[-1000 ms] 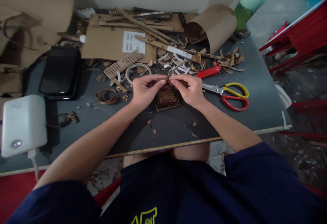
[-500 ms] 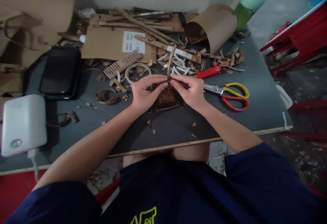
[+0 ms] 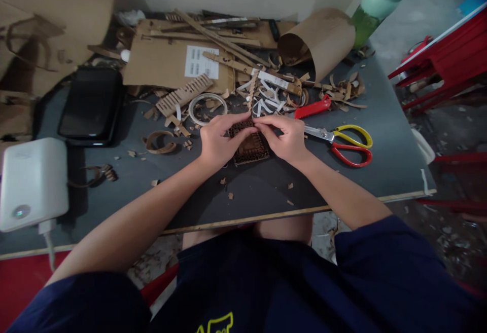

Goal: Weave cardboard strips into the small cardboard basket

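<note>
A narrow corrugated cardboard strip (image 3: 252,89) stands up from between my fingertips and leans away from me. My left hand (image 3: 220,138) pinches its lower end from the left. From the right, my right hand (image 3: 284,136) pinches the same end, thumb and forefinger together. Just beneath the fingertips lies a small rectangular cardboard piece (image 3: 251,156) with a raised corrugated border. My fingers cover its upper part, so I cannot tell whether the strip touches it. To the right of my right hand are scissors (image 3: 338,140) with one yellow and one red handle loop.
Behind my hands lie a tape roll (image 3: 192,115), a red-handled cutter (image 3: 312,107), paper scraps and a flat cardboard sheet (image 3: 152,67). A cardboard tube (image 3: 331,44) and a green bottle (image 3: 376,11) stand back right. At left are a black case (image 3: 91,105) and a white power bank (image 3: 34,181).
Both hands stay pinched on the strip, and my left hand has shifted slightly to the right. The strip's top sits a little lower in view. The camera view has shifted slightly.
</note>
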Demonstrator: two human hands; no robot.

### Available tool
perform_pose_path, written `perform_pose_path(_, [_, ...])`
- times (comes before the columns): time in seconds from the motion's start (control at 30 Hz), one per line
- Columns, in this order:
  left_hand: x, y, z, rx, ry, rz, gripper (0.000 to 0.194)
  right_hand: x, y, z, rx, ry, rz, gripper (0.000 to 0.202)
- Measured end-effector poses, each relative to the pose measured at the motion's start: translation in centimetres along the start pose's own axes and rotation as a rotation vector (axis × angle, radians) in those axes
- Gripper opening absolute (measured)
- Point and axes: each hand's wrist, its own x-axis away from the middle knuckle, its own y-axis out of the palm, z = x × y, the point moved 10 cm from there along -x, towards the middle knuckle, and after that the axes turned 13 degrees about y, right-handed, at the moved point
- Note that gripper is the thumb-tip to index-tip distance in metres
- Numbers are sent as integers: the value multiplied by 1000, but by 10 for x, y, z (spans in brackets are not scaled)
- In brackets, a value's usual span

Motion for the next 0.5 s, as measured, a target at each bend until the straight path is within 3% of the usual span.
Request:
perform_pose_path(0.33, [-4,-2,5,36,68,51,15,0,1,1,-76,-41,-8,16])
perform_pose_path(0.5, [-4,0,-1,99,24,30,13,-2,4,8,-83,27,-56,17])
